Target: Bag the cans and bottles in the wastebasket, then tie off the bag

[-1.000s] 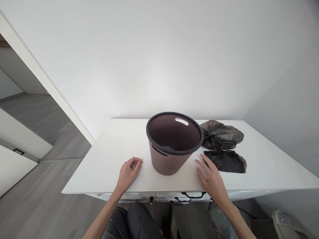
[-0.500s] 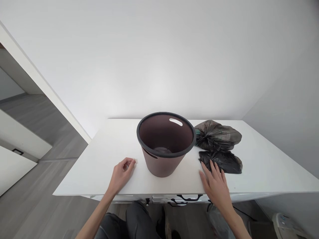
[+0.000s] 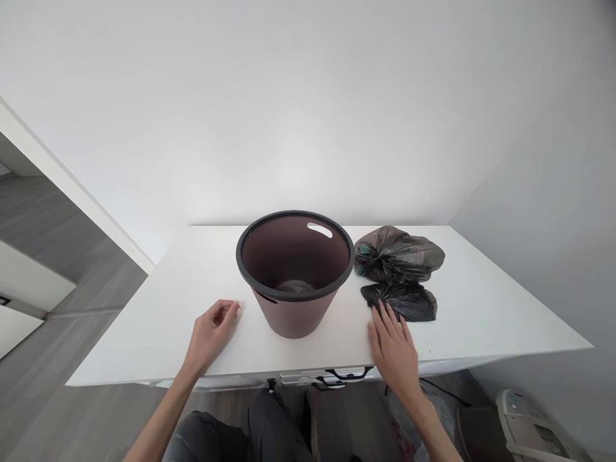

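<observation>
A brown trash can with a black rim and oval handle slots stands upright on the white tabletop. Its inside looks bare. To its left, my left hand rests on the table, its fingers curled in to the thumb with nothing visible in them, apart from the can. My right hand lies flat with fingers stretched out, the fingertips on the near edge of a flat, crumpled black plastic bag. Behind that bag sits a bulging, knotted black garbage bag, close to the can's right side.
A white wall rises behind the table. Black drawer handles jut out under the front edge, above my legs. A pale appliance stands on the floor at lower right, with a clear plastic bag nearby.
The view has shifted, so the whole scene sits farther left in the picture. My hands, the trash can and the bags keep their places relative to one another.
</observation>
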